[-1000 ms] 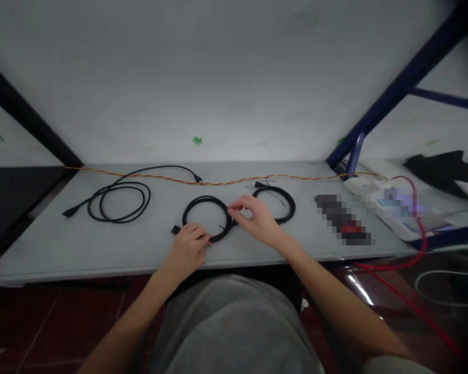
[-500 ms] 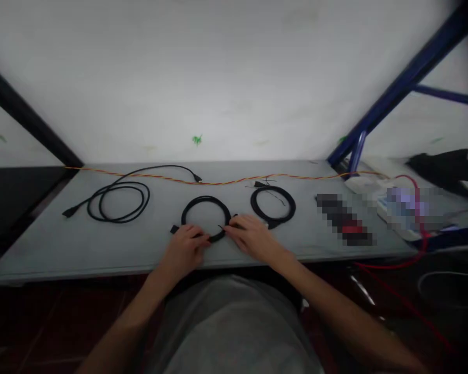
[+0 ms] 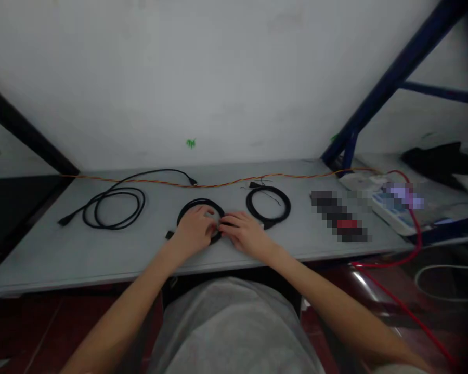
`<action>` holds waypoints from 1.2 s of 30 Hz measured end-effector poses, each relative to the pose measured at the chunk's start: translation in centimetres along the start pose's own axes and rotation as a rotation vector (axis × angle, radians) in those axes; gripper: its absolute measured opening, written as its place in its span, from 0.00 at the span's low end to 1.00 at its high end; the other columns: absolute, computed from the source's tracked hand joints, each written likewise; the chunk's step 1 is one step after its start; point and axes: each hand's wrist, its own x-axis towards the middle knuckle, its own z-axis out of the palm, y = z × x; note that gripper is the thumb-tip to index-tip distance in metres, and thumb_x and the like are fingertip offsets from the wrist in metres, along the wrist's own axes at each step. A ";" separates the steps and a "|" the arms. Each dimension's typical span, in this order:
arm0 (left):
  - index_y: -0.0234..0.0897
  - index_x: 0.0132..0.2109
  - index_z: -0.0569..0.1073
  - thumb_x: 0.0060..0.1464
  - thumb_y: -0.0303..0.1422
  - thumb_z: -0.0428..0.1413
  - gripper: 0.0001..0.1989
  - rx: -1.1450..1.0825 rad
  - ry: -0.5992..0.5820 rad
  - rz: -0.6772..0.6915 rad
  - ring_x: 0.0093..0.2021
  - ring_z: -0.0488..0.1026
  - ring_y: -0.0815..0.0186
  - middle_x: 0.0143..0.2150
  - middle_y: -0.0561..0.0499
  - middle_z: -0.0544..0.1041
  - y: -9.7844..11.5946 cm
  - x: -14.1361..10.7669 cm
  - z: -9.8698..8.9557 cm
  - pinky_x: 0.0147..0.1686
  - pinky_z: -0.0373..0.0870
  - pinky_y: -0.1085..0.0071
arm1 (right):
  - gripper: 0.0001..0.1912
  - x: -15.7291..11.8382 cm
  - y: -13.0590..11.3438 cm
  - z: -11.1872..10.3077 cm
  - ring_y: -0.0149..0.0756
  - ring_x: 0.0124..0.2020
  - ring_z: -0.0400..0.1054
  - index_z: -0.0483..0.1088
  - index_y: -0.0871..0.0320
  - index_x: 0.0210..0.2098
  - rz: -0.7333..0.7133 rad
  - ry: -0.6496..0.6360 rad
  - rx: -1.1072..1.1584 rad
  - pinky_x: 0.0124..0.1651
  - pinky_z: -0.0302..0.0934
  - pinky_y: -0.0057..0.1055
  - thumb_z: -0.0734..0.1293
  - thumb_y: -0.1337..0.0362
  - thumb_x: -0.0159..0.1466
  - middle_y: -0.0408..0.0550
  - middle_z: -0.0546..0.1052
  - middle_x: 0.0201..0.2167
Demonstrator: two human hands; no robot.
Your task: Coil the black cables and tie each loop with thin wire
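Observation:
My left hand point(image 3: 195, 229) lies over the near left of a coiled black cable point(image 3: 199, 202), its fingers curled onto the ring. My right hand point(image 3: 245, 234) meets the ring's right side, fingertips almost touching the left hand. The hands hide the coil's near part. A black plug point(image 3: 169, 235) sticks out at the coil's left. To the right lies a smaller black cable coil point(image 3: 268, 206) with a thin wire on it, and further left a looser black cable point(image 3: 113, 209). A twisted red-and-yellow wire point(image 3: 218, 185) runs along the back.
The grey table point(image 3: 101, 262) ends at a front edge just past my hands. On its right lie a pixelated long object point(image 3: 337, 215) and a white power strip point(image 3: 393, 214). A red cable point(image 3: 413, 244) drops off the right edge to the floor. Blue steel struts point(image 3: 390, 88) rise at the back right.
My hands have drawn together over the middle coil, the left sliding up onto the ring and the right coming down from above to its right side. The coil itself stays in place.

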 end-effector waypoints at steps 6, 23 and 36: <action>0.37 0.35 0.76 0.51 0.19 0.56 0.09 0.146 -0.026 -0.052 0.54 0.71 0.48 0.48 0.39 0.77 0.7 0.4 0.4 0.51 0.72 0.52 | 0.10 0.2 0.1 -0.1 0.45 0.54 0.71 0.77 0.56 0.50 0.014 -0.003 0.044 0.56 0.65 0.46 0.66 0.69 0.73 0.54 0.80 0.50; 0.41 0.45 0.85 0.60 0.38 0.63 0.10 -0.167 0.144 -0.259 0.57 0.74 0.50 0.55 0.43 0.80 0.3 -2.5 1.7 0.61 0.71 0.46 | 0.08 0.1 1.0 1.0 0.43 0.51 0.74 0.79 0.54 0.47 0.066 0.085 0.223 0.59 0.66 0.45 0.70 0.68 0.71 0.51 0.83 0.47; 0.40 0.45 0.84 0.62 0.28 0.59 0.09 -0.190 0.273 -0.164 0.62 0.70 0.50 0.56 0.44 0.79 2.6 -3.0 2.9 0.62 0.72 0.44 | 0.09 0.2 0.5 0.6 0.45 0.49 0.71 0.71 0.57 0.48 0.213 0.048 0.219 0.56 0.66 0.44 0.72 0.69 0.68 0.53 0.79 0.45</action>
